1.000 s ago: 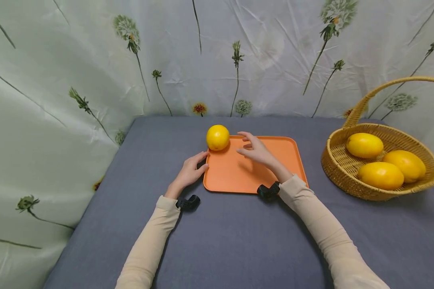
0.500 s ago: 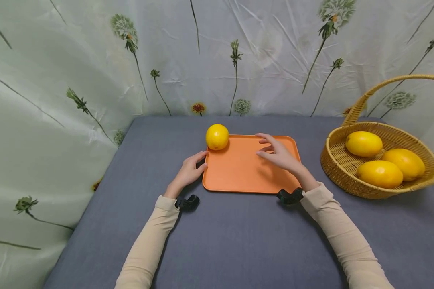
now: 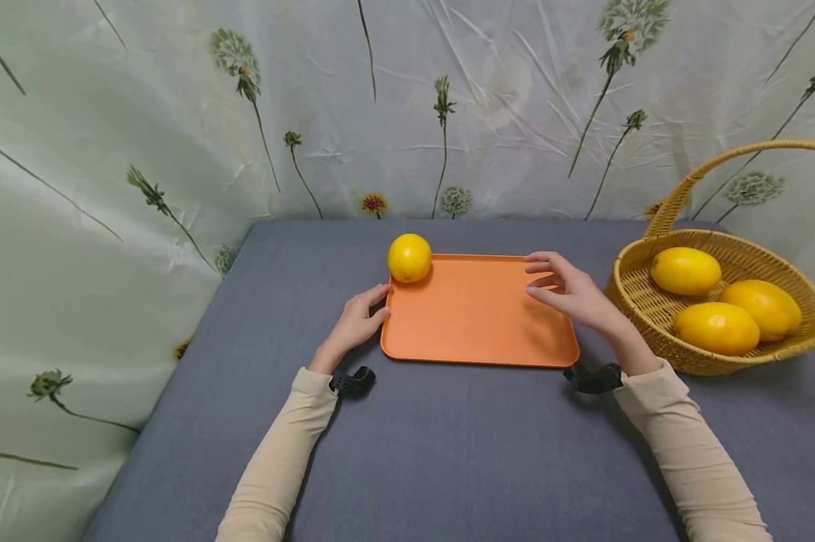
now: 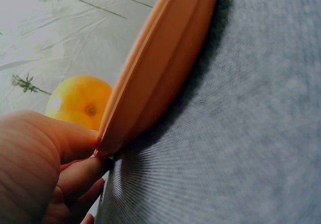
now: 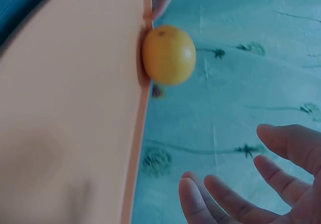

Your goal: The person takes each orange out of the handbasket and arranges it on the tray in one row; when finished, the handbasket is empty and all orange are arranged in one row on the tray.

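Observation:
An orange rectangular tray [image 3: 475, 312] lies on the grey-blue cloth, a round yellow-orange fruit [image 3: 410, 257] at its far left corner. My left hand [image 3: 355, 322] is at the tray's left side. In the left wrist view its thumb and finger [image 4: 80, 138] pinch the tray's rim [image 4: 150, 68], with the fruit [image 4: 80, 101] just beyond. Over the tray's right end hovers my right hand [image 3: 570, 293], fingers spread and loosely bent, holding nothing. The right wrist view has those fingers [image 5: 228, 199] apart from the fruit [image 5: 169, 54].
A wicker basket [image 3: 621, 316] with a tall handle stands to the right of the tray, close to my right forearm. It holds three oval yellow fruits [image 3: 715, 329]. A curtain [image 3: 516, 113] printed with dandelions hangs behind the table [image 3: 448, 444] and along its left.
My right hand has moved right across the tray, from near the fruit to the tray's right end. The left hand, tray and fruit have stayed in place.

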Available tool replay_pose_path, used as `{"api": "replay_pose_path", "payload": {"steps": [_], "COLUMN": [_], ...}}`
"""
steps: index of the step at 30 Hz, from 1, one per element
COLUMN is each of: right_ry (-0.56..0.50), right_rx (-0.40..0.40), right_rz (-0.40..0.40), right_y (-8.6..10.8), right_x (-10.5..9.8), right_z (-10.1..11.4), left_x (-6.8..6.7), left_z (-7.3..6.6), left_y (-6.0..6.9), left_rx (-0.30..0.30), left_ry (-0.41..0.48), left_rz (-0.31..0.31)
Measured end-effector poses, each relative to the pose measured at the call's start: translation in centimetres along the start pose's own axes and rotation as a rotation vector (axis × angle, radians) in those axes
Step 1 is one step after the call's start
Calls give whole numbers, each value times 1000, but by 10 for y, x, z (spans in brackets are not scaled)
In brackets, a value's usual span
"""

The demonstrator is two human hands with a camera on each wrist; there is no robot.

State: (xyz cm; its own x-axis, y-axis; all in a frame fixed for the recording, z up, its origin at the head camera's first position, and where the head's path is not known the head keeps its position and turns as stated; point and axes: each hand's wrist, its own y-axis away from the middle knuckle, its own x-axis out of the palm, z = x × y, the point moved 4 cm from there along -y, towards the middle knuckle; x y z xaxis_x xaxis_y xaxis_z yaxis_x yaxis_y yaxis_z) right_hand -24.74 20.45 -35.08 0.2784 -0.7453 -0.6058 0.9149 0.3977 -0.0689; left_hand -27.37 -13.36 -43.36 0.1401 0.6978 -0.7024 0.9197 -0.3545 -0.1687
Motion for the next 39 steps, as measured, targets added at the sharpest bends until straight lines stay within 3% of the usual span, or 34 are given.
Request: {"api": "replay_pose_path", "payload": {"steps": [16, 24, 31, 39], "right_ry": [121, 141, 149, 377], "right_rx": [-82, -61, -107, 14], "right_rz": [-106, -205, -199, -234], "right_y": [52, 80, 97, 113], "right_x": [-50, -80, -97, -116], "right_z": [-14, -28, -42, -53], "left_x": [0, -1, -1, -1], "left_z": [-1, -1, -1, -1], "left_y": [4, 2, 2, 1], "left_rx": [-14, 8, -1, -11], "left_ry": [-6, -5, -12, -10], "left_rz": [2, -7, -5, -3]}}
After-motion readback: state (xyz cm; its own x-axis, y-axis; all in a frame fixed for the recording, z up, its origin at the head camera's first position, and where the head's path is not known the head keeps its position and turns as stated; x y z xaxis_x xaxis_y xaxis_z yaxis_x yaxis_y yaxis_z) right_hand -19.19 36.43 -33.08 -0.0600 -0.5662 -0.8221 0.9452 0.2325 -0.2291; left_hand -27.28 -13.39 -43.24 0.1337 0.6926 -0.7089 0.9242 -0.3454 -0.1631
